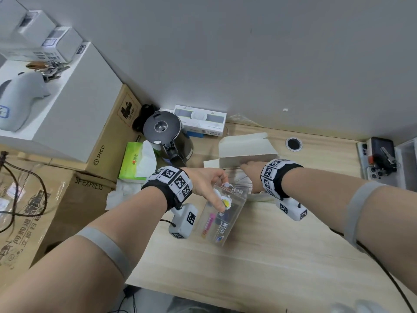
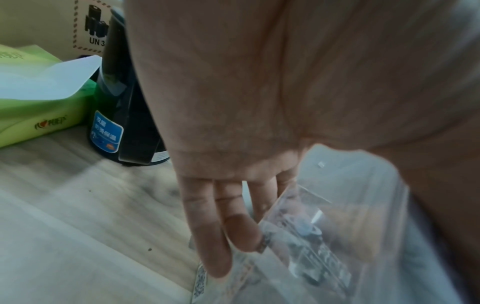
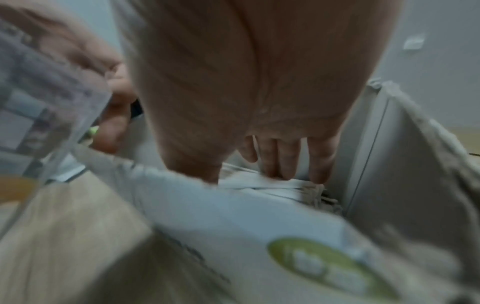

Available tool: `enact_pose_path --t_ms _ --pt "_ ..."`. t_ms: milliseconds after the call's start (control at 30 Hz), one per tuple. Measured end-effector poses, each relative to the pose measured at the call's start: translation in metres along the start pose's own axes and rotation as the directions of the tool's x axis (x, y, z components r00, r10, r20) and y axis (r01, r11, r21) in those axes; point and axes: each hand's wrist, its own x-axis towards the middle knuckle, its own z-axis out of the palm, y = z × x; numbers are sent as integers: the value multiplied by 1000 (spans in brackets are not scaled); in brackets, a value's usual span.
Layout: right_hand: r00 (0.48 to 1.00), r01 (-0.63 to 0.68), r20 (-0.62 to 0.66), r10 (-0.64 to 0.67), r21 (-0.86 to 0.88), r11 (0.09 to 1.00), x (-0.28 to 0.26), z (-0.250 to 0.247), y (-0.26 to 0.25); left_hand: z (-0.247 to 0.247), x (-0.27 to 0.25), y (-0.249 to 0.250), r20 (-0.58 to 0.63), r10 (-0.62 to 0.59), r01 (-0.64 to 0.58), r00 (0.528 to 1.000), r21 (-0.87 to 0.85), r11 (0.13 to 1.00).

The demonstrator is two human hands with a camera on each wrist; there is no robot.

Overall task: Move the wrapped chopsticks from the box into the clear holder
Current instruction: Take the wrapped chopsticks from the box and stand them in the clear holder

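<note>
The clear holder (image 1: 225,222) with printed stickers stands tilted on the wooden desk, and my left hand (image 1: 212,188) grips it, thumb on its front face and fingers over its top rim. In the left wrist view, my left hand (image 2: 221,226) lies along the holder (image 2: 324,236). Behind it the white box (image 1: 246,145) sits with its lid flap up. My right hand (image 1: 252,170) reaches into the box. The right wrist view, which is blurred, has my right hand (image 3: 285,160) with straight fingers touching white wrapped chopsticks (image 3: 275,191) inside the box (image 3: 402,164).
A black kettle (image 1: 167,134) and a green tissue pack (image 1: 135,161) stand left of the box. A white carton (image 1: 200,119) lies against the wall. Cardboard boxes (image 1: 67,188) crowd the left. Phones and keys (image 1: 379,159) lie at the right, near a cable hole (image 1: 293,144).
</note>
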Motion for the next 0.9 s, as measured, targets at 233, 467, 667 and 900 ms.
enact_pose_path --t_ms 233,467,667,900 --pt "998 -22 -58 11 -182 983 5 19 -6 -9 7 7 24 -33 32 999 40 999" --pt "990 -43 -139 28 -110 993 12 26 -10 -18 16 5 55 -68 63 996 82 995" --pt "995 -30 -100 28 -19 999 15 24 -10 -20 17 10 70 -77 68 995 114 991" --pt "998 -58 -24 56 -97 994 20 15 -16 -18 15 11 73 -54 45 996 121 992"
